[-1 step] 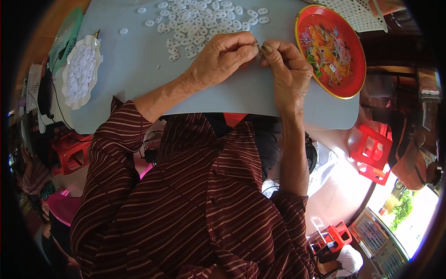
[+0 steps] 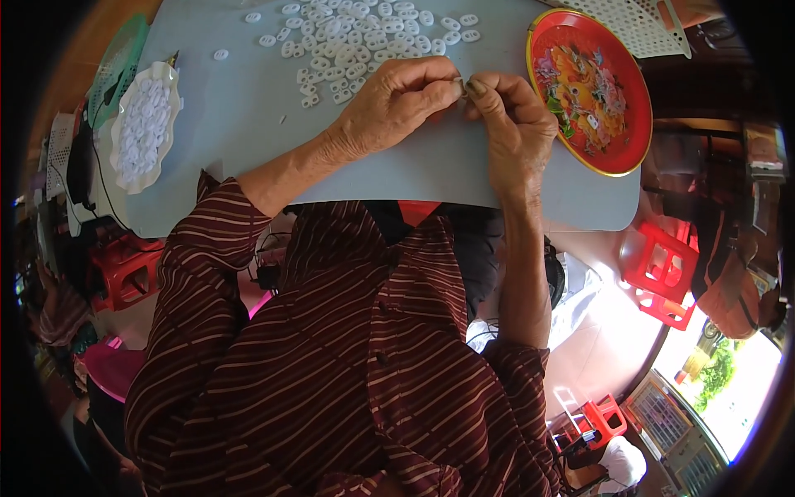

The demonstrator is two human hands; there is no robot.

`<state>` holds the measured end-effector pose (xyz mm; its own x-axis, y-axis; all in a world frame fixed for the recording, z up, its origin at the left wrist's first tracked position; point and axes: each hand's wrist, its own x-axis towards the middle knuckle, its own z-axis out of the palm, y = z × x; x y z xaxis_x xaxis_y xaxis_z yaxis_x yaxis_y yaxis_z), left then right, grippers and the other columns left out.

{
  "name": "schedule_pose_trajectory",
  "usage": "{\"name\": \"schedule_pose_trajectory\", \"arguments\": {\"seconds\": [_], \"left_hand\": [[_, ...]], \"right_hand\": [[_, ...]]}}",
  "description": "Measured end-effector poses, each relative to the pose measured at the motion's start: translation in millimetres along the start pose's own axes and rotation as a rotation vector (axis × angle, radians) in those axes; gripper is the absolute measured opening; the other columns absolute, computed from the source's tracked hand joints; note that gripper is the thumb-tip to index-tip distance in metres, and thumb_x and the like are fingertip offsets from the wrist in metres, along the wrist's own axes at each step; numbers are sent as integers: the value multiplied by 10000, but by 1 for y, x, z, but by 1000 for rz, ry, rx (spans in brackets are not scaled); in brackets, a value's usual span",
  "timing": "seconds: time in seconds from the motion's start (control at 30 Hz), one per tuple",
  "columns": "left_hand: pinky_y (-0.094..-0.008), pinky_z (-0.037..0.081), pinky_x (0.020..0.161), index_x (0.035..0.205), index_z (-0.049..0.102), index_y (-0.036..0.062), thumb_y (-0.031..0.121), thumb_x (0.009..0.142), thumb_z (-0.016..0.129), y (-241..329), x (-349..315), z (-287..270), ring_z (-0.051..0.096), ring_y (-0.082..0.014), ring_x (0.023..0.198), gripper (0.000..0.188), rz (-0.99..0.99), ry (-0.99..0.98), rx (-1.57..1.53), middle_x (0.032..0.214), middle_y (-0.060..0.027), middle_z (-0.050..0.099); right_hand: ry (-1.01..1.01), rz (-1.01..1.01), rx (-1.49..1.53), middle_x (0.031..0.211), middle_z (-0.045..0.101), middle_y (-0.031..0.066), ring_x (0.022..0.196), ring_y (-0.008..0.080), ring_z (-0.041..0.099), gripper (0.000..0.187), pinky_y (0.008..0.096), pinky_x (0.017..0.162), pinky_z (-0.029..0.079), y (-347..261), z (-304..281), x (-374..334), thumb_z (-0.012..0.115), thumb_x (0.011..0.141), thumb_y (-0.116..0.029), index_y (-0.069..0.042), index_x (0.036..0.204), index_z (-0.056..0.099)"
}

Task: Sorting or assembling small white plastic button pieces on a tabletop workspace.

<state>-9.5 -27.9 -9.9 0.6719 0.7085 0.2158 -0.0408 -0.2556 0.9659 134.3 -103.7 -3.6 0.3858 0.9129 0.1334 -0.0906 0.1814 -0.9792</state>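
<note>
Over the table, my left hand point(image 2: 407, 101) and my right hand point(image 2: 512, 116) meet fingertip to fingertip, both closed in a pinch. A tiny pale bit shows between the tips; the fingers hide most of it, so its kind cannot be made out. Just beyond my left hand lies a loose heap of small white two-holed plastic pieces point(image 2: 348, 56), some oval and some squarer. Beside my right hand is a round red tray point(image 2: 542, 37) with a gold rim and a flower print. One small white piece point(image 2: 593, 122) rests in it.
At the left of the grey-blue table point(image 2: 224, 153) stands a scalloped white dish point(image 2: 171, 124) full of small white pieces. A green mesh basket point(image 2: 124, 62) is behind it. A white perforated basket point(image 2: 638, 25) sits at the far right. Red plastic stools point(image 2: 662, 261) stand on the floor.
</note>
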Motion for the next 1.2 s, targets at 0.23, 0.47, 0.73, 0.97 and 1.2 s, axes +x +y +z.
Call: {"name": "schedule_pose_trajectory", "arguments": {"seconds": [0.23, 0.47, 0.73, 0.97, 1.2], "left_hand": [[-206, 334, 500, 830, 587, 11, 149, 882, 568, -3, 1, -3, 377, -32, 559, 149, -23, -76, -105, 607, 48, 428], [-209, 338, 500, 819, 588, 4, 151, 872, 573, 1, -1, 5, 377, -31, 557, 157, 88, 7, -37, 600, 50, 427], [-212, 360, 558, 813, 567, 11, 201, 880, 573, -2, -1, 0, 405, -40, 612, 201, -19, -53, -71, 653, 46, 460], [-226, 344, 504, 787, 551, 7, 129, 863, 561, -1, 0, -1, 380, -41, 563, 145, 58, -48, -36, 597, 46, 420], [-235, 381, 543, 861, 589, 6, 126, 871, 568, 2, 1, 3, 416, -59, 602, 122, 102, 11, -72, 649, 24, 494]], "right_hand": [[-28, 48, -85, 667, 596, 6, 600, 60, 494, 191, 190, 547, 392, -6, 0, 0, 688, 834, -164, 18, 811, 634], [-2, 61, -234, 637, 577, 8, 577, 56, 486, 237, 194, 534, 391, -8, 1, 2, 665, 857, -212, 10, 787, 621], [-61, 61, -6, 675, 585, 15, 599, 64, 503, 212, 196, 551, 401, -6, -1, 1, 631, 883, -187, 16, 822, 613], [6, 27, -179, 697, 594, 23, 610, 77, 499, 195, 204, 572, 403, -2, 3, -3, 625, 885, -176, 10, 832, 605], [20, 3, -55, 718, 607, 11, 639, 48, 503, 177, 183, 582, 404, -3, 7, -3, 664, 857, -141, 20, 826, 597]]}}
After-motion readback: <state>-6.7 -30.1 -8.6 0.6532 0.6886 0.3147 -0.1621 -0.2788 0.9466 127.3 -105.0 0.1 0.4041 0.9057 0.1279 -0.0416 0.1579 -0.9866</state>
